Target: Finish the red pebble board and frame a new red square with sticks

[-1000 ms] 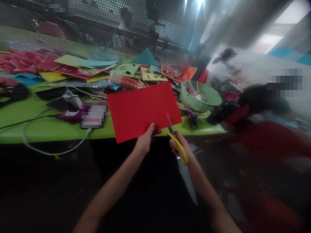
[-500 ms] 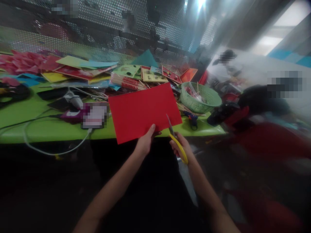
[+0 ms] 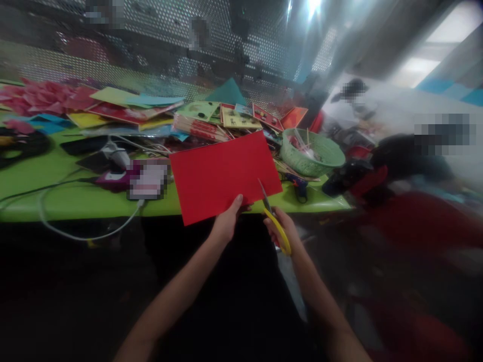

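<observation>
A flat red sheet of card (image 3: pixel 222 173) is held up, tilted, over the front edge of the green table. My left hand (image 3: pixel 227 219) pinches its lower edge, thumb on the face and fingers behind. In my right hand (image 3: pixel 285 229) are scissors (image 3: pixel 279 232) with yellow handles. One blade lies across the front of the card near its lower right corner; the other blade is hidden, seemingly behind the card. My right fingers are wrapped round the handles.
On the green table (image 3: pixel 22 201) stand a pale green basket (image 3: pixel 313 153) holding small items, a glue gun (image 3: pixel 298 186), a phone (image 3: pixel 148 180) with a white cable (image 3: pixel 75 236) hanging over the edge, and piled coloured papers (image 3: pixel 124 103). People sit to the right.
Almost nothing differs. The view has shifted very slightly; the card, the scissors and both hands keep nearly the same places.
</observation>
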`<state>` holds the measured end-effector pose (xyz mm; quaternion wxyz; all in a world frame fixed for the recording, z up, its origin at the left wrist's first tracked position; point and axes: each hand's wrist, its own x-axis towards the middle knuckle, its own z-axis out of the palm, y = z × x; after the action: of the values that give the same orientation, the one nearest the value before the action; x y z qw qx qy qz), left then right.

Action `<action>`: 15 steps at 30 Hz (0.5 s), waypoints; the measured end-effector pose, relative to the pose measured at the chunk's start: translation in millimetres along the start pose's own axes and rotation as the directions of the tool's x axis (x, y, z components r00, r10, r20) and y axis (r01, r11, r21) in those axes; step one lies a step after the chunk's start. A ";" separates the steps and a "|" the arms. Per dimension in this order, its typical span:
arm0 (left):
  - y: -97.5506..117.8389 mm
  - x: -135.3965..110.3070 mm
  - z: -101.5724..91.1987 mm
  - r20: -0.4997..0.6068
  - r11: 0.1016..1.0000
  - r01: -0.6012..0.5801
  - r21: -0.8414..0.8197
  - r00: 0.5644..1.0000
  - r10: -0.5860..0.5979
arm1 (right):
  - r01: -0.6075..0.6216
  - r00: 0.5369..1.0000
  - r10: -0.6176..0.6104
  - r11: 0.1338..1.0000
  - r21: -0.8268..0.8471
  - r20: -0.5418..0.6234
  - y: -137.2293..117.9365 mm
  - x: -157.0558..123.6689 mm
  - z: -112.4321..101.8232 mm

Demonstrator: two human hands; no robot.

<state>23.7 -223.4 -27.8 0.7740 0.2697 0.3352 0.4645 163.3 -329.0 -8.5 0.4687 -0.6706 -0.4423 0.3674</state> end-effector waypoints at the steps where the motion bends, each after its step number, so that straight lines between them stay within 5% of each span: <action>1: 0.1 -0.2 -0.1 -0.003 1.000 0.001 0.004 1.000 -0.001 | 0.000 1.000 0.000 1.000 0.006 -0.007 0.6 0.0 0.5; 15: -0.3 -2.2 0.1 -0.030 0.990 -0.066 0.123 0.997 0.070 | 0.032 0.999 -0.032 0.999 -0.027 -0.016 7.4 1.0 -1.9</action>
<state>23.2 -225.5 -27.4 0.7340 0.3196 0.3667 0.4740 167.2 -329.9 -15.1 0.4691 -0.6725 -0.4540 0.3486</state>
